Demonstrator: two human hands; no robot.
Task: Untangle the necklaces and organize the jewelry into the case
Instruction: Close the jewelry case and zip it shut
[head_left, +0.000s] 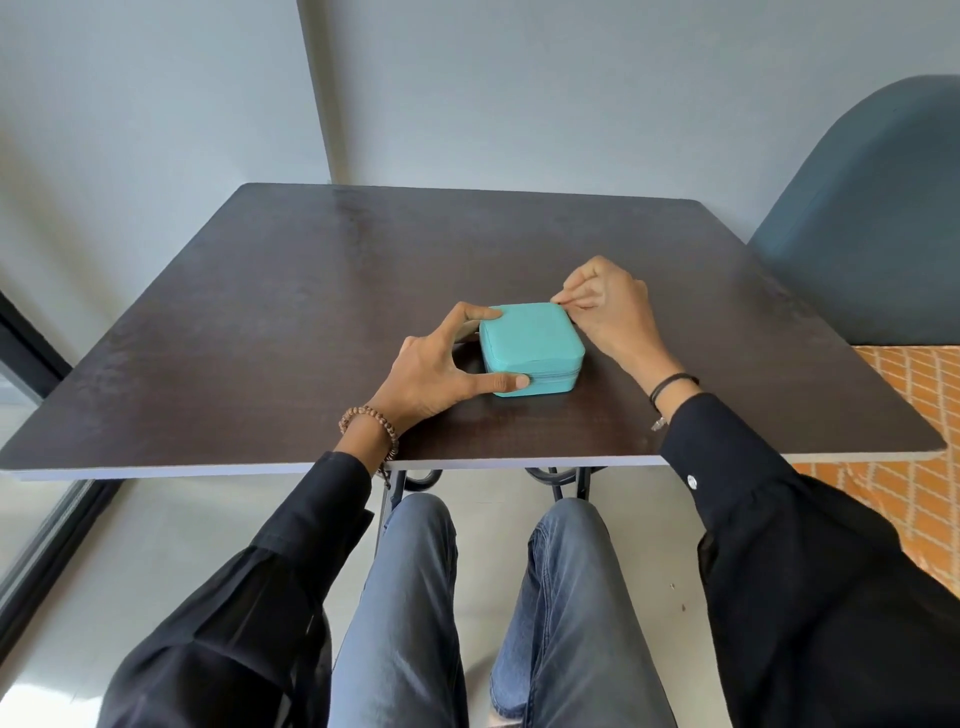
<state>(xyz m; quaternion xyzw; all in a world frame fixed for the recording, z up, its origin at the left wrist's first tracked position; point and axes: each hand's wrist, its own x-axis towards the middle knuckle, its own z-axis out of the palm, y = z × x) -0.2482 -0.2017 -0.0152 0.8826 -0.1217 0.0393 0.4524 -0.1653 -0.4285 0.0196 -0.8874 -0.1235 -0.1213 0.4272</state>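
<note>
The dark table (311, 270) is holding a blue-green case (530, 340), lying shut near the middle. The left hand (431, 379) is squeezing the case's 9 o'clock side between finger and thumb. The right hand (610, 306) is pinching its 1 o'clock corner.

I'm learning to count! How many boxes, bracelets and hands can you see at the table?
Square turquoise zipped case: 1
Bracelets: 2 (brown wooden bead bracelet, thin black cord bracelet)
Hands: 2 (left hand, right hand)
Total: 5
</note>
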